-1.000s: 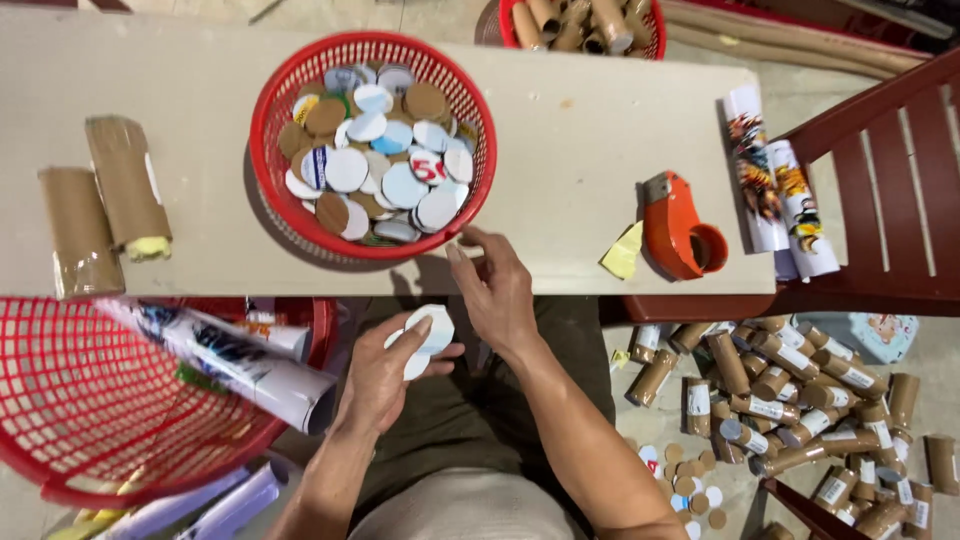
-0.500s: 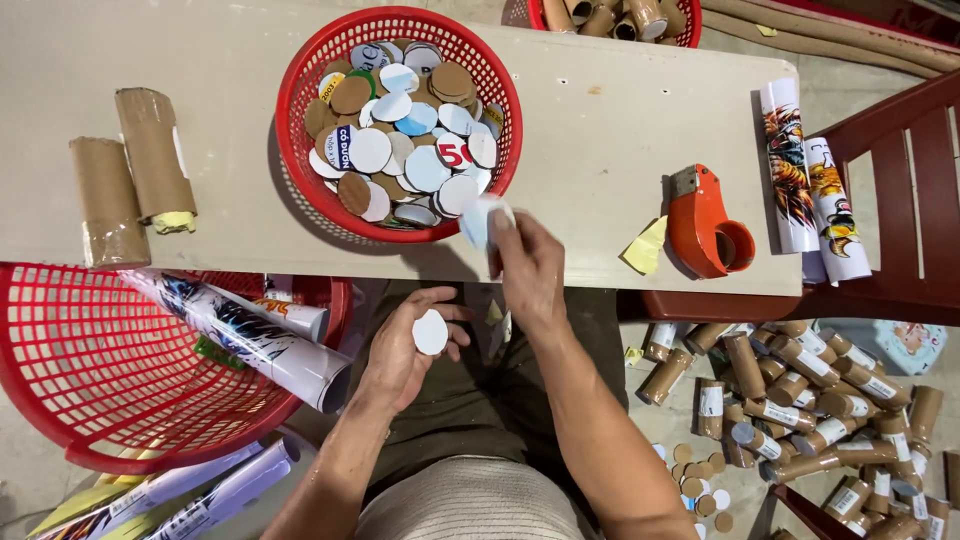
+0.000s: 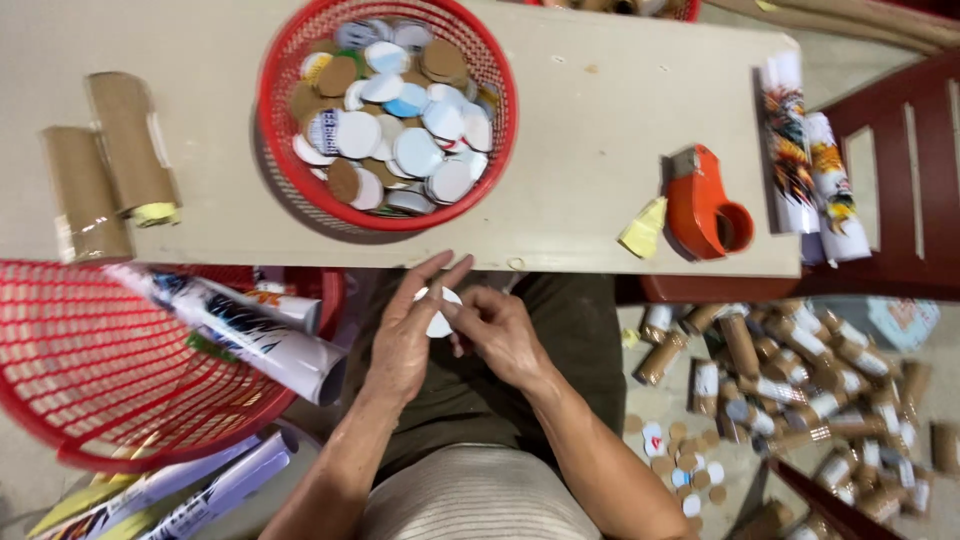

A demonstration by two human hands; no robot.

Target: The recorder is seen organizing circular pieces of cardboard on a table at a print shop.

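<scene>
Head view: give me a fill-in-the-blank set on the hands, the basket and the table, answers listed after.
1. Both the left hand and the right hand hold a small white ____ between them.
2. The round basket full of card discs is coloured ____.
3. The orange tape dispenser sits on the table to the ____ of that basket.
4. The two brown cardboard tubes lie at the table's ____ end.

Missing words: disc; red; right; left

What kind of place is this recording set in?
Probably a small home or backyard craft workshop: a pale worktable holds a red basket of round card discs, cardboard tubes and an orange tape dispenser, with more tubes heaped on the floor.
</scene>
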